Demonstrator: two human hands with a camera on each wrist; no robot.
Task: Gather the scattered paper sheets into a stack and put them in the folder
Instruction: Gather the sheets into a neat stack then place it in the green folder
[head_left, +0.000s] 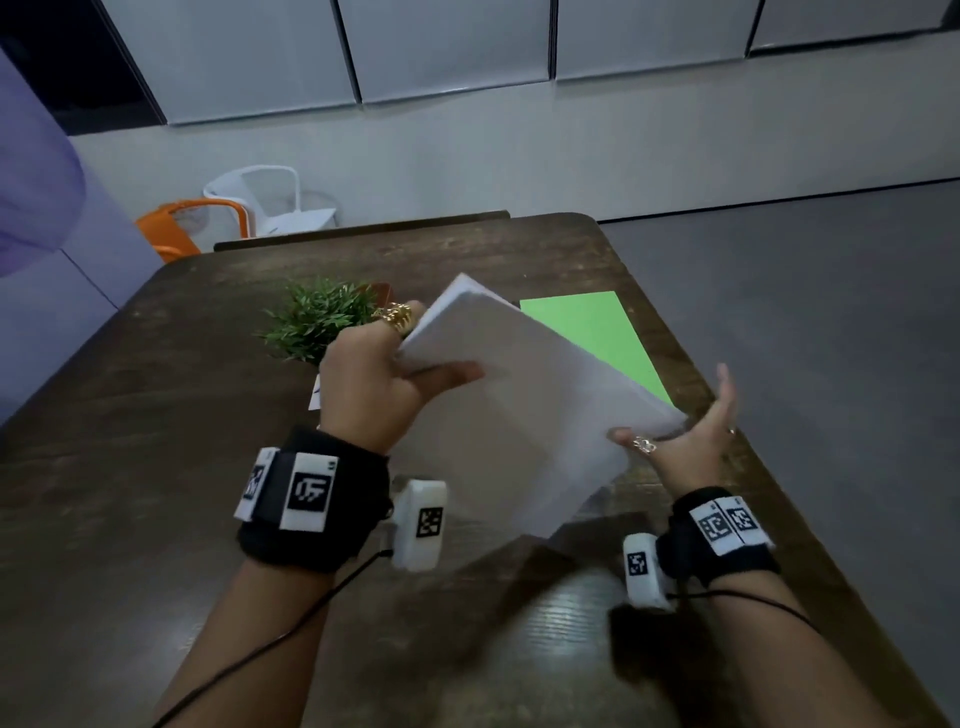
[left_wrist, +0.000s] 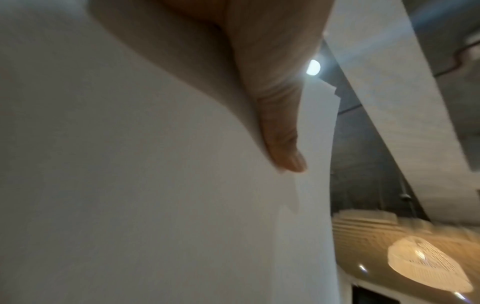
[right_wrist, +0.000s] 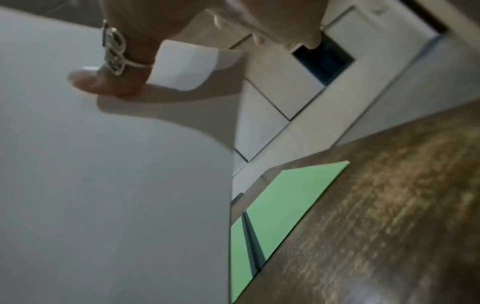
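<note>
A stack of white paper sheets (head_left: 519, 400) is held tilted above the dark wooden table (head_left: 156, 415). My left hand (head_left: 415, 364) grips its upper left edge, thumb (left_wrist: 283, 133) on top of the paper stack (left_wrist: 130, 185) and fingers behind. My right hand (head_left: 685, 436) holds the lower right corner. Its ringed thumb (right_wrist: 109, 82) presses on the top sheet (right_wrist: 103, 185), and its fingers stretch straight past the edge. The green folder (head_left: 597, 332) lies shut and flat on the table behind the stack, also in the right wrist view (right_wrist: 285, 205).
A small potted green plant (head_left: 317, 322) stands just behind my left hand. A white scrap or sheet corner (head_left: 315, 395) shows on the table under that hand. An orange chair (head_left: 176, 228) and a white chair (head_left: 270, 197) stand beyond the far table edge.
</note>
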